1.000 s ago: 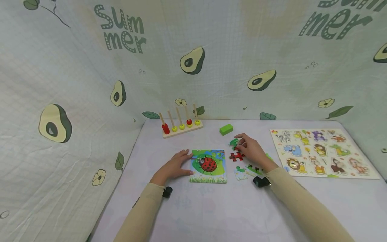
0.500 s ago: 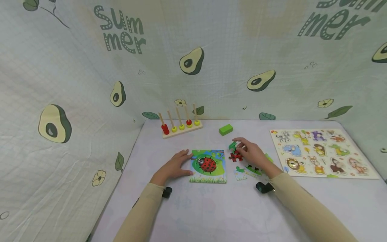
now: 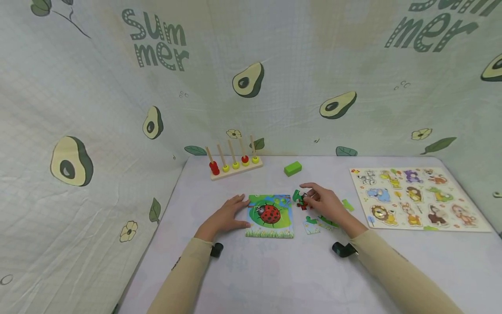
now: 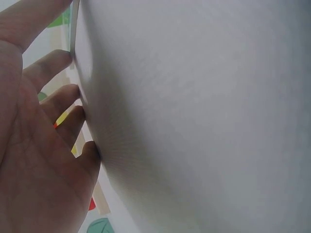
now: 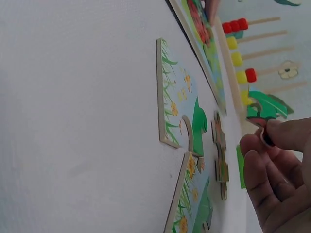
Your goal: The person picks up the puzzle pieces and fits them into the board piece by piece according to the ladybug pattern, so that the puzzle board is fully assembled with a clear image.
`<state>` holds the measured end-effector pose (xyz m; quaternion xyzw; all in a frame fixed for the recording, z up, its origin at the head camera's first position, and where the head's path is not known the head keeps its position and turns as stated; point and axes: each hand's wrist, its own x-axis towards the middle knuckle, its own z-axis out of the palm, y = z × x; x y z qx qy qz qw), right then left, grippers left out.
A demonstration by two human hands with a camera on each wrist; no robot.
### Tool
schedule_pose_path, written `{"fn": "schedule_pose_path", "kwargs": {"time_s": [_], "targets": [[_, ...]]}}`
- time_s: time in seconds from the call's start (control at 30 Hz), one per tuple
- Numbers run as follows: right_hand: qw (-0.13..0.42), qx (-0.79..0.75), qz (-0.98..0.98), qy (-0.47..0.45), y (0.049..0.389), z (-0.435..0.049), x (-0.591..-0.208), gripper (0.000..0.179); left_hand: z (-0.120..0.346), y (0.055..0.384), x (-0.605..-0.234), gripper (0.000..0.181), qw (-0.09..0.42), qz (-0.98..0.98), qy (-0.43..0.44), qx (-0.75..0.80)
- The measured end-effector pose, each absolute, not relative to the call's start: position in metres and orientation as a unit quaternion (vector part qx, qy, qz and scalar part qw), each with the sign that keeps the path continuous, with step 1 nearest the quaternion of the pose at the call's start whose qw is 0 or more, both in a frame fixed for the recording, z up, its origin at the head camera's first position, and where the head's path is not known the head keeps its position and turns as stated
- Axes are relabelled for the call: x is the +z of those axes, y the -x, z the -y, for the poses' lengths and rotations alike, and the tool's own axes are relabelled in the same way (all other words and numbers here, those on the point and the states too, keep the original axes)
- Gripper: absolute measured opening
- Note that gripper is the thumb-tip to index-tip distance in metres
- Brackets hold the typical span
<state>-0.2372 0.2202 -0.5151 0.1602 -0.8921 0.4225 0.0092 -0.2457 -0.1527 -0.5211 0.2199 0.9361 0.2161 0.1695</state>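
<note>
In the head view a square ladybug puzzle (image 3: pixel 270 229) lies flat on the table. My left hand (image 3: pixel 226 218) rests at its left edge, fingers spread and thumb near the lower corner; in the left wrist view that hand (image 4: pixel 43 160) has its fingertips down on the table. Just right of the puzzle, my right hand (image 3: pixel 324 204) pinches a green and red puzzle piece (image 5: pixel 265 107) between thumb and fingers, tilted above the table. Under it a red puzzle piece (image 3: pixel 302 207) is partly covered. Grass-and-flower pieces (image 5: pixel 177 97) lie closer to me.
A wooden bead abacus (image 3: pixel 237 171) with red and yellow beads stands at the back left. Near it lies a green block (image 3: pixel 293 168). On the right is an animal peg board (image 3: pixel 421 198). A small light-green piece (image 3: pixel 347 205) lies beside the right wrist.
My right hand has moved left and closer to me with the green and red puzzle piece, which is now near the puzzle's upper right corner. My left hand has stayed in place.
</note>
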Motion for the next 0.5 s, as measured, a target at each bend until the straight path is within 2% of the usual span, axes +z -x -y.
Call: {"fn": "schedule_pose_path", "kwargs": {"time_s": [0.2, 0.5], "targets": [[0.013, 0.436, 0.886, -0.159, 0.234, -0.215, -0.519, 0.023, 0.152, 0.245, -0.520, 0.085, 0.169, -0.936, -0.218, 0.218], [0.011, 0.449, 0.877, -0.167, 0.230, -0.204, -0.518, 0.021, 0.152, 0.246, -0.521, 0.085, 0.172, -0.937, -0.216, 0.215]]}}
